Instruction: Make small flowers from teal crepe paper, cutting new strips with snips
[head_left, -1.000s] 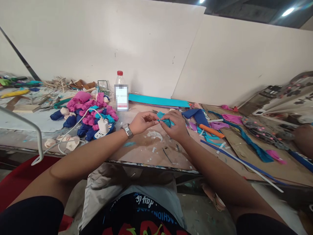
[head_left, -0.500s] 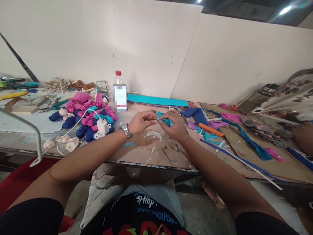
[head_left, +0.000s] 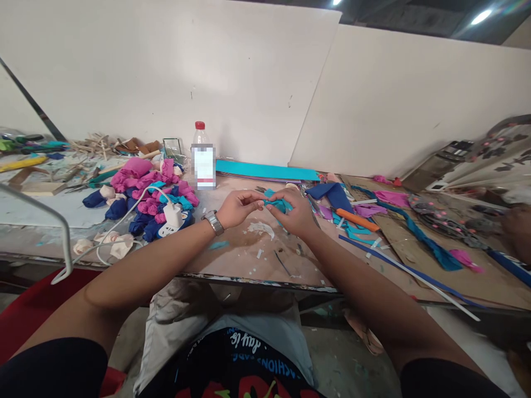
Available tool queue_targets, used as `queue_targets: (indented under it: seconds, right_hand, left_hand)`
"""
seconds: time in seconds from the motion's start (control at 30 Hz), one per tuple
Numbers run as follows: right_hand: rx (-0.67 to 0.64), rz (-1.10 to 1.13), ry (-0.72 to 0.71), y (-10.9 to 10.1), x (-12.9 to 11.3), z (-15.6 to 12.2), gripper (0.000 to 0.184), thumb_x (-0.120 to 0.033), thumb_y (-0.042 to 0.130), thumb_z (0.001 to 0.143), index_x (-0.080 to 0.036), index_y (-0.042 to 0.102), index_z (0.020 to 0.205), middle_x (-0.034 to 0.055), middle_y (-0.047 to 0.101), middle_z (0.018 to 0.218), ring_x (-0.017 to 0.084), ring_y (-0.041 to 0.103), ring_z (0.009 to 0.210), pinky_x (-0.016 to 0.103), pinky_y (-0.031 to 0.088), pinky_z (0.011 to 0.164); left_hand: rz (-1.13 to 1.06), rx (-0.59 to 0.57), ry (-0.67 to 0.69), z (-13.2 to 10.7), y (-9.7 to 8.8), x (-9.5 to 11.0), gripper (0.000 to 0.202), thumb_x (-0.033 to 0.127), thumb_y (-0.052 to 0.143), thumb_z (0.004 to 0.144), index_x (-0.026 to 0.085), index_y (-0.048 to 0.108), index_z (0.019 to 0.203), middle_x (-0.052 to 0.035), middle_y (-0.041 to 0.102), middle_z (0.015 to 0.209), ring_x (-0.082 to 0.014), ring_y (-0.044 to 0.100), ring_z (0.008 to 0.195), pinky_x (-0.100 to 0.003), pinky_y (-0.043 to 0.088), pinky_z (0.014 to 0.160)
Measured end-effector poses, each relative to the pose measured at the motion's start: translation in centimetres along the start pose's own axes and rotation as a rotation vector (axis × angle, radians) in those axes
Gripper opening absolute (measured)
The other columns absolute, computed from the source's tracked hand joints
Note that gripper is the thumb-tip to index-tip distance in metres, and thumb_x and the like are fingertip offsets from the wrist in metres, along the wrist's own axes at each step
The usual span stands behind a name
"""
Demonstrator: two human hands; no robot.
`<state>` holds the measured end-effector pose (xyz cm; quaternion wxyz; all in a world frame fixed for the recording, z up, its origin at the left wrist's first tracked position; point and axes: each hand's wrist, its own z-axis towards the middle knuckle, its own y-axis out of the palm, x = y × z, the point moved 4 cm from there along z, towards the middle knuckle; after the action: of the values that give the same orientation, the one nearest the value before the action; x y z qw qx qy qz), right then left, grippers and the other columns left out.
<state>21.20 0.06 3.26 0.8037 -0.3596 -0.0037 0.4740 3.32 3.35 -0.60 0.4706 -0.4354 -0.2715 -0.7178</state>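
Note:
Both my hands meet over the middle of the worktable (head_left: pixel 249 254). My left hand (head_left: pixel 237 208), with a metal watch on its wrist, pinches the left end of a small teal crepe-paper piece (head_left: pixel 277 203). My right hand (head_left: pixel 295 213) is curled over the same teal piece, fingers closed on it from the right. The piece is bunched up and partly hidden by my fingers. It is held just above the tabletop.
A pile of pink, blue and teal paper rolls (head_left: pixel 151 193) lies left, with a white charger on a power strip (head_left: pixel 173 216). A plastic bottle (head_left: pixel 203 157) stands behind. Teal sheets (head_left: pixel 265 170), an orange-handled knife (head_left: pixel 357 219) and paper strips lie right. Another person's hand (head_left: pixel 516 221) shows at far right.
My hands have stayed in place, working the teal piece with small finger shifts. The view has drifted slightly.

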Motion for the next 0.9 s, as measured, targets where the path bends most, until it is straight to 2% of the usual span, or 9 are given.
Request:
queue_targets:
  seconds: [0.2, 0.43, 0.63, 0.9]
  right_hand:
    - [0.006, 0.003, -0.029, -0.03, 0.11, 0.07, 0.016, -0.04, 0.068, 0.094, -0.025, 0.07, 0.089, 0.0063, 0.074, 0.092, 0.026, 0.066, 0.092, 0.046, 0.05, 0.089]
    - [-0.001, -0.036, -0.043, 0.17, 0.56, -0.02, 0.018, -0.042, 0.07, 0.093, -0.025, 0.071, 0.085, 0.0066, 0.075, 0.092, 0.027, 0.067, 0.094, 0.047, 0.051, 0.089]
    - [-0.016, -0.043, -0.059, 0.2, 0.44, 0.01, 0.017, -0.039, 0.067, 0.094, -0.025, 0.072, 0.086, 0.0066, 0.075, 0.093, 0.026, 0.066, 0.093, 0.047, 0.05, 0.089]
    - [-0.005, -0.038, -0.056, 0.27, 0.55, -0.11, 0.018, -0.04, 0.068, 0.094, -0.025, 0.072, 0.086, 0.0061, 0.075, 0.093, 0.026, 0.067, 0.094, 0.047, 0.051, 0.09]
  left_hand:
    - [-0.002, -0.001, -0.028, -0.01, -0.02, -0.19, 0.043, 0.052, 0.083, 0.078, 0.016, 0.08, 0.101, -0.0093, 0.078, 0.095, -0.0169, 0.07, 0.08, -0.033, 0.058, 0.078]
    - [0.053, -0.005, 0.009, -0.14, 0.16, 0.03, 0.041, 0.052, 0.081, 0.08, 0.017, 0.082, 0.102, -0.0096, 0.076, 0.095, -0.0148, 0.064, 0.078, -0.03, 0.054, 0.074]
    - [-0.012, 0.008, -0.058, -0.18, 0.33, -0.44, 0.045, 0.052, 0.083, 0.077, 0.015, 0.08, 0.104, -0.0084, 0.077, 0.092, -0.0148, 0.065, 0.078, -0.032, 0.054, 0.077]
    - [-0.007, 0.023, -0.046, -0.06, 0.3, -0.35, 0.043, 0.052, 0.085, 0.074, 0.014, 0.075, 0.09, -0.0059, 0.075, 0.084, -0.0128, 0.063, 0.073, -0.028, 0.05, 0.069]
